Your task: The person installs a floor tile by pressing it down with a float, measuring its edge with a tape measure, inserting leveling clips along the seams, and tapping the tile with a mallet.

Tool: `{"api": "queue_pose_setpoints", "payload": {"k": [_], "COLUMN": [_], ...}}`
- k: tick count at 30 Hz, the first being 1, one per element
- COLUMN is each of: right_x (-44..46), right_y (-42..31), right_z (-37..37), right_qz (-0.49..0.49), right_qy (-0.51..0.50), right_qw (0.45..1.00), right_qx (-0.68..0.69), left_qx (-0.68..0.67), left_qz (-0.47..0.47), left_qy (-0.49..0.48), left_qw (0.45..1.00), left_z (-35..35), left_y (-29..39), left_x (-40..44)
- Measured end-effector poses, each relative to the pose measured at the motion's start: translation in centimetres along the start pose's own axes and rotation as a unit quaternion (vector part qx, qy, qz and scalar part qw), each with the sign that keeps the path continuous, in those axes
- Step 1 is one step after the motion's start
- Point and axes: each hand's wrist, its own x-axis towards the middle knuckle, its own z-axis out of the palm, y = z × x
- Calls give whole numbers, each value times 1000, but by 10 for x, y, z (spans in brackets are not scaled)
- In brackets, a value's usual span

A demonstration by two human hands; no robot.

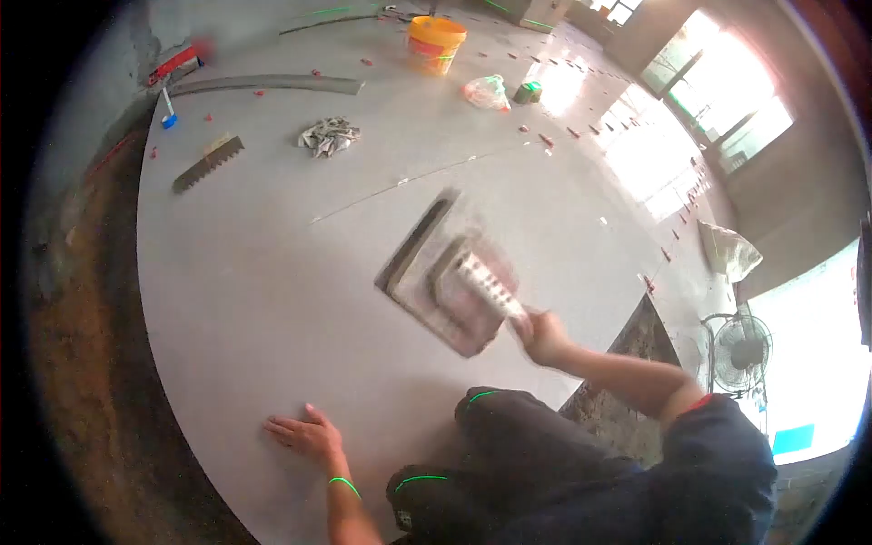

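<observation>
My right hand [545, 338] is closed round the end of a pale, dotted handle on a square, flat-plated tool [454, 282]. The tool is tilted over the grey tiled floor [245, 300] and blurred by motion; whether its plate touches the tile cannot be made out. Lower left, my left hand [309, 438] lies flat on the tile near its edge, fingers spread, holding nothing. A green line of light crosses the left wrist and both knees.
Left, a notched trowel [209, 163] and a crumpled cloth [330, 136] lie on the floor. Farther off are a yellow bucket [436, 44], a plastic bag [487, 93] and several red clips. A fan [743, 352] stands right. Bare rough ground [91, 300] borders the tiles.
</observation>
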Motion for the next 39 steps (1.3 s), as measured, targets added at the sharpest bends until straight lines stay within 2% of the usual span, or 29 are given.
{"api": "queue_pose_setpoints", "payload": {"k": [1, 2, 4, 6, 7, 8, 9, 10, 12, 14, 16, 18, 20, 22, 24, 26, 28, 29, 30, 31, 32, 33, 34, 35, 36, 37, 39], "right_x": [15, 30, 64, 74, 60, 37, 6, -34, -94, -106, -71, -13, 10, -23, -87, -131, -131, -111, -86, -60, -38, -28, -18, -24, -36, -48, -60], "right_y": [5, 19, 47, -21, -19, 1, 23, 19, 56, 104, 132, 116, 92, 116, 88, 125, 199, 250, 254, 256, 240, 227, 219, 215, 211, 215, 211], "right_z": [20, 43, 87, 0, -19, -37, -60, -85, -89, -30, 9, -1, -50, -85, -133, -110, -32, 16, 31, 45, 27, 26, 14, 2, 0, 10, 1], "right_qz": [127, 89, 7, 205, 219, 139, 54, 40, 52, 215, 261, 308, 363, 245, 169, 171, 255, 208, 207, 207, 245, 264, 281, 244, 210, 269, 301], "right_qy": [-149, -128, -95, -223, -185, -120, -59, -2, 40, -2, -49, -105, -147, -1, 94, 147, 114, 113, 86, 59, -11, -24, -24, -21, -24, -48, -102], "right_qw": [978, 988, 994, 951, 957, 982, 996, 994, 987, 971, 962, 938, 907, 960, 970, 962, 958, 972, 974, 976, 968, 962, 956, 961, 964, 921, 867], "right_qx": [-70, -26, 60, 66, 38, 47, 50, 97, 146, 107, 68, 118, 156, 138, 149, 152, 66, -14, -15, -16, 53, 70, 87, 127, 164, 278, 385], "left_qx": [10, 5, 0, 9, 14, 14, 38, 59, 94, 87, 70, 59, 102, 90, 92, 113, 83, 49, 48, 79, 116, 120, 134, 148, 133, 116, 205], "left_qz": [32, 46, 5, 23, 14, 25, 28, 31, 57, 32, 37, 61, 33, 31, 29, 73, 74, 69, 75, 65, 47, 54, 1, -55, -75, -96, -8], "left_qy": [63, 61, 25, -10, -27, -31, 31, 94, 99, 95, 91, 87, 84, 69, 39, 142, 163, 185, 194, 157, 111, 122, 33, -56, -36, -20, -35], "left_qw": [997, 997, 1000, 1000, 999, 999, 998, 993, 989, 991, 993, 993, 991, 993, 995, 981, 980, 979, 977, 982, 986, 984, 990, 986, 988, 988, 978], "left_z": [36, 39, 23, 4, 2, 21, 50, 70, 69, 61, 52, 50, 61, 63, 77, 102, 96, 91, 84, 85, 83, 64, 34, 8, 10, 26, 39], "left_y": [-15, -16, -16, -9, -3, -11, -25, -33, -32, -26, -21, -25, -34, -28, -43, -56, -52, -47, -47, -44, -50, -48, -19, 6, 22, 41, 102], "left_x": [3, 5, 7, -8, -4, 3, 11, 15, 17, 17, 5, 7, 11, 19, 16, 31, 29, 28, 29, 39, 32, 24, 6, -15, -29, -46, -105]}}
